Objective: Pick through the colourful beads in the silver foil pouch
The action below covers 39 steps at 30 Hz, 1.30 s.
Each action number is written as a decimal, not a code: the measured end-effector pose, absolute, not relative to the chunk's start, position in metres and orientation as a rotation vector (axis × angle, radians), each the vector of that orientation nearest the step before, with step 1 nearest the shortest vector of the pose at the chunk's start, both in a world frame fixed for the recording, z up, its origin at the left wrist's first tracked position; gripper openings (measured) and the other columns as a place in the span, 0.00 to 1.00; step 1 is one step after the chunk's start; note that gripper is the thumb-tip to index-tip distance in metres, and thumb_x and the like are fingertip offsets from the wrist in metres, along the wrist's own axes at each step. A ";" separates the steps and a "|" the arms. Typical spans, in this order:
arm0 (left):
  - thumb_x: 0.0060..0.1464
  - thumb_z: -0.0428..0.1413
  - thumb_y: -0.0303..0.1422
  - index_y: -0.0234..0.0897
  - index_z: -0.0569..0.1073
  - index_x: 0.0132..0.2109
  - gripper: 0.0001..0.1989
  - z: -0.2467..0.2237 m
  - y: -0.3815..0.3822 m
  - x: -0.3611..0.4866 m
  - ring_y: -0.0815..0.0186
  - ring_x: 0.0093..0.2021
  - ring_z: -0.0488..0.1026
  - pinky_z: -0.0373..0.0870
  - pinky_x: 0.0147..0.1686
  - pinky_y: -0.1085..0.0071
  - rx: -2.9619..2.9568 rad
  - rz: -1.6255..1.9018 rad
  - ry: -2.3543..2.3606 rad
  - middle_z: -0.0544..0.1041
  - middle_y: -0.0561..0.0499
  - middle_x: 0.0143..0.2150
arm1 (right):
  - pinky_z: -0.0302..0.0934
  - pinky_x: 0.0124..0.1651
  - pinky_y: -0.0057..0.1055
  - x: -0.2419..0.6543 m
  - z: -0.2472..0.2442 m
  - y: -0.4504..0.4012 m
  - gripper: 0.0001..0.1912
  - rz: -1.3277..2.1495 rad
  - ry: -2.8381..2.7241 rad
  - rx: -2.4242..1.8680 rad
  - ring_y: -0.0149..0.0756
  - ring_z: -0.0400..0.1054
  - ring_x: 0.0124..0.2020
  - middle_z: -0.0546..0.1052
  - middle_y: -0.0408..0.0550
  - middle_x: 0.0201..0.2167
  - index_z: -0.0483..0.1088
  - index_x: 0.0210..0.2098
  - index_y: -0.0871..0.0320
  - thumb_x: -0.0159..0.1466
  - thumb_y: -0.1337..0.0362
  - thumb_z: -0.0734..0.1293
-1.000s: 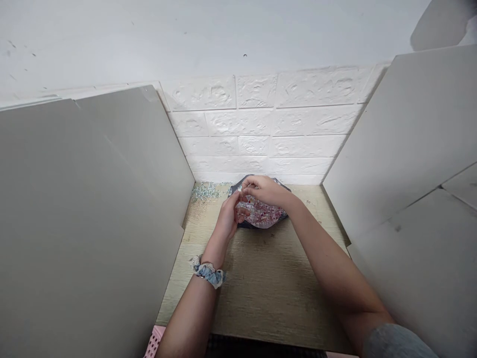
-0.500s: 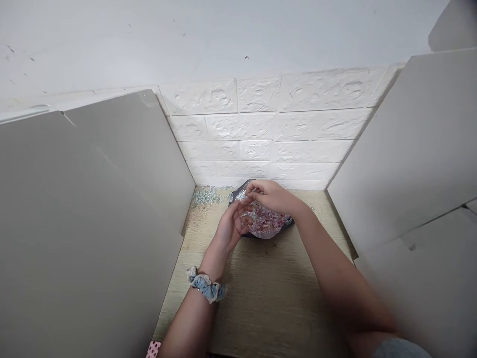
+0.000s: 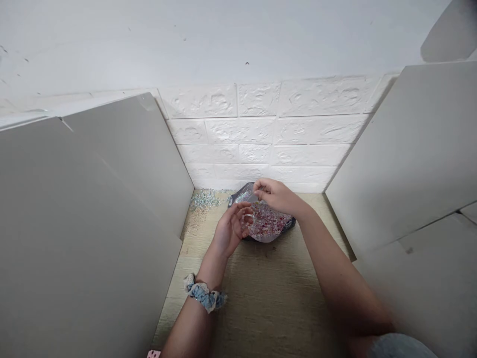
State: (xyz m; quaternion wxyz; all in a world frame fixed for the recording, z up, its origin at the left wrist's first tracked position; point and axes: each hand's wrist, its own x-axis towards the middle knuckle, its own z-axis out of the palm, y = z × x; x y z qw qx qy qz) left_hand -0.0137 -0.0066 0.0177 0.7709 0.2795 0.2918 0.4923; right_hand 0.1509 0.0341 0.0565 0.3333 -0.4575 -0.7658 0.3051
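Over a dark bag [image 3: 244, 195] with a shiny, silvery surface, both my hands are raised close together. Many small pink, red and white beads [image 3: 266, 221] lie in the bag's opening below them. My left hand [image 3: 233, 226] is at the left side of the beads, palm turned inward and fingers curled; what they hold is too small to make out. A blue scrunchie [image 3: 204, 294] with white lace circles that wrist. Above the beads' upper right, my right hand [image 3: 274, 194] is pinched, thumb against fingers, on something too fine to see.
Pale blue-green beads [image 3: 206, 198] lie scattered on the wooden tabletop [image 3: 268, 298] at the back left. Grey panels stand left [image 3: 122, 199] and right [image 3: 402, 164]. A white brick-pattern wall [image 3: 257, 132] closes the back. A pink dotted item [image 3: 153, 354] shows at the bottom edge.
My right hand has drawn a little to the right, away from my left hand, so the gap between their fingertips is wider. The left hand stays nearly in place. The view has shifted slightly.
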 end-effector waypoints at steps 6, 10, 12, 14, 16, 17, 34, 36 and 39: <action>0.46 0.57 0.41 0.34 0.71 0.32 0.13 0.021 -0.009 -0.015 0.73 0.25 0.66 0.53 0.15 0.79 0.613 1.087 0.616 0.69 0.51 0.29 | 0.57 0.28 0.28 0.167 0.060 0.039 0.09 1.042 -1.614 -1.101 0.30 0.62 0.22 0.69 0.41 0.21 0.55 0.31 0.56 0.60 0.58 0.60; 0.47 0.55 0.41 0.34 0.70 0.30 0.13 0.023 -0.010 -0.016 0.72 0.25 0.65 0.53 0.16 0.79 0.636 1.098 0.593 0.68 0.51 0.28 | 0.59 0.26 0.27 0.182 0.070 0.039 0.17 1.107 -1.283 -1.057 0.29 0.63 0.19 0.70 0.39 0.21 0.51 0.31 0.54 0.58 0.52 0.63; 0.47 0.55 0.42 0.34 0.70 0.29 0.14 0.022 -0.011 -0.017 0.72 0.24 0.64 0.53 0.16 0.78 0.644 1.099 0.577 0.68 0.51 0.28 | 0.62 0.27 0.27 0.191 0.074 0.038 0.18 1.076 -1.141 -1.002 0.29 0.65 0.20 0.72 0.40 0.23 0.50 0.31 0.54 0.58 0.52 0.64; 0.46 0.55 0.42 0.34 0.70 0.30 0.14 0.022 -0.011 -0.018 0.72 0.24 0.64 0.53 0.16 0.78 0.653 1.098 0.554 0.68 0.51 0.28 | 0.65 0.30 0.29 0.199 0.074 0.039 0.17 1.016 -1.044 -0.955 0.29 0.66 0.21 0.73 0.42 0.26 0.50 0.30 0.54 0.58 0.53 0.64; 0.46 0.55 0.42 0.34 0.71 0.30 0.14 0.022 -0.011 -0.019 0.72 0.23 0.64 0.54 0.16 0.77 0.664 1.098 0.530 0.67 0.51 0.28 | 0.67 0.34 0.31 0.208 0.072 0.041 0.16 0.944 -0.986 -0.916 0.30 0.69 0.26 0.74 0.45 0.31 0.51 0.30 0.54 0.59 0.53 0.63; 0.46 0.55 0.42 0.34 0.71 0.30 0.14 0.023 -0.011 -0.020 0.71 0.23 0.64 0.54 0.17 0.77 0.667 1.099 0.520 0.67 0.50 0.28 | 0.67 0.36 0.32 0.212 0.070 0.042 0.16 0.911 -0.968 -0.896 0.31 0.70 0.29 0.74 0.47 0.33 0.51 0.29 0.54 0.59 0.54 0.62; 0.43 0.60 0.31 0.33 0.69 0.29 0.07 0.020 -0.009 -0.022 0.78 0.17 0.58 0.50 0.13 0.82 0.632 1.166 0.489 0.63 0.56 0.21 | 0.67 0.40 0.34 0.234 0.076 0.036 0.06 0.829 -0.669 -0.699 0.34 0.72 0.37 0.75 0.49 0.38 0.55 0.29 0.56 0.60 0.66 0.60; 0.45 0.59 0.29 0.32 0.68 0.29 0.06 0.020 -0.008 -0.023 0.80 0.14 0.52 0.45 0.12 0.83 0.608 1.174 0.514 0.58 0.59 0.18 | 0.67 0.37 0.33 0.236 0.080 0.031 0.06 0.825 -0.690 -0.688 0.33 0.72 0.33 0.74 0.48 0.39 0.55 0.29 0.56 0.59 0.66 0.61; 0.48 0.55 0.28 0.33 0.67 0.29 0.04 0.021 -0.005 -0.024 0.80 0.12 0.46 0.40 0.11 0.82 0.525 1.207 0.557 0.51 0.62 0.15 | 0.67 0.33 0.31 0.238 0.085 0.024 0.07 0.775 -0.794 -0.693 0.30 0.70 0.28 0.74 0.45 0.38 0.57 0.31 0.55 0.59 0.64 0.62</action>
